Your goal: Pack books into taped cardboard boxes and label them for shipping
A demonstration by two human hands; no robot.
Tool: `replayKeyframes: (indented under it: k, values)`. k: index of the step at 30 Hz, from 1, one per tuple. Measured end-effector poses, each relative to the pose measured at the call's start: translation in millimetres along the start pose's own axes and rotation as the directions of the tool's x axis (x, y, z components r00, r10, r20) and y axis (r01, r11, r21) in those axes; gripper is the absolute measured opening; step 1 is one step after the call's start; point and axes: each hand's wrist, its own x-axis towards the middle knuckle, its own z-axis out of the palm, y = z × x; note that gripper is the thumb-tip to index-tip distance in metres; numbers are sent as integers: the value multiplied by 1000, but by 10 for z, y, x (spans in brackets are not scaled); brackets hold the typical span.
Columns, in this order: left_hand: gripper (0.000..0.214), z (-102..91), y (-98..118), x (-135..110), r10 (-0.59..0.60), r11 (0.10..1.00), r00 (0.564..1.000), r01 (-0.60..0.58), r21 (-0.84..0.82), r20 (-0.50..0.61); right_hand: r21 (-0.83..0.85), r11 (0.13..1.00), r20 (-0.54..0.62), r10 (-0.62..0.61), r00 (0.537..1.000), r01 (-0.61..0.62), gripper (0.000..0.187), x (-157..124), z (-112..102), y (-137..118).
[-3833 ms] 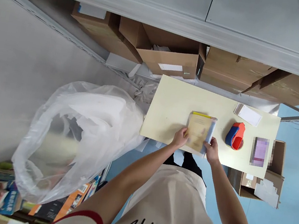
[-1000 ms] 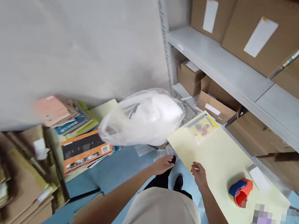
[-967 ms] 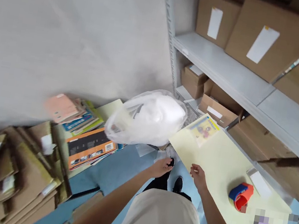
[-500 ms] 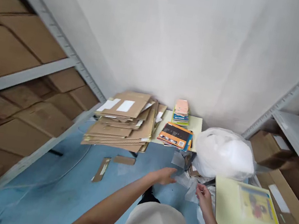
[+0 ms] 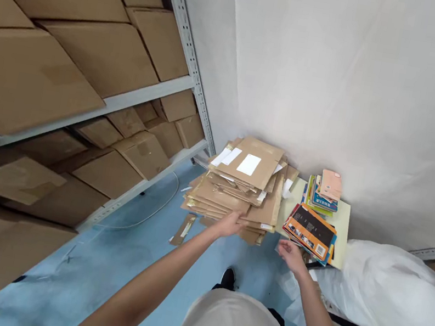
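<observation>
My left hand (image 5: pixel 231 224) is at the front edge of a pile of flat cardboard mailers (image 5: pixel 233 193). Its fingers are stretched out over the lower mailers; whether they touch cannot be told. White labels show on the topmost mailer (image 5: pixel 266 154). My right hand (image 5: pixel 291 254) is just in front of a stack of books (image 5: pixel 310 228), its fingers drawn together. Anything between those fingers is too small to make out. On top of that stack lies an orange and black book, back cover up. Behind it stands a second pile of books (image 5: pixel 331 185) topped by pink ones.
Mailers and books rest on a pale yellow tabletop (image 5: pixel 343 220) against the wall. Metal shelving (image 5: pixel 152 88) full of cardboard boxes runs along the left. A bulky clear plastic bag (image 5: pixel 390 298) is at right. A cardboard strip (image 5: pixel 182 229) and a cable (image 5: pixel 159 209) lie on the blue floor.
The view has swung left and nearer the mailers. My left hand has moved from above the floor to the mailers' front edge. My right hand has moved from beside the bag to the books.
</observation>
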Motion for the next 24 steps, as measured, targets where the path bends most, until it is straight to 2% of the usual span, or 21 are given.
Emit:
replayKeyframes:
  k: [3,6,12,15,17,20,24]
  values:
    - [39,-297,-140,226,-25,1000,1000,25,19,3,-12,1000,15,-17,1000,17,43,367,194,-244]
    - [40,-401,-230,442,-43,997,997,38,-61,-67,-39,999,8,-25,1000,26,41,740,297,-423]
    - [49,-259,-214,813,-168,948,959,94,-305,-226,-46,998,26,-30,999,31,41,1531,399,-717]
    - [60,-215,-146,949,-240,900,939,120,-419,-245,7,999,22,-43,999,43,45,1927,503,-868]
    - [62,-208,-119,1005,-252,894,935,127,-430,-249,55,998,18,-36,999,35,47,2152,610,-947]
    - [60,-197,-133,1027,-269,915,930,164,-369,-251,140,990,25,-1,1000,-2,45,2385,784,-993]
    - [56,-217,-180,984,-366,883,902,258,-392,-231,248,966,47,69,997,-78,36,2466,951,-960]
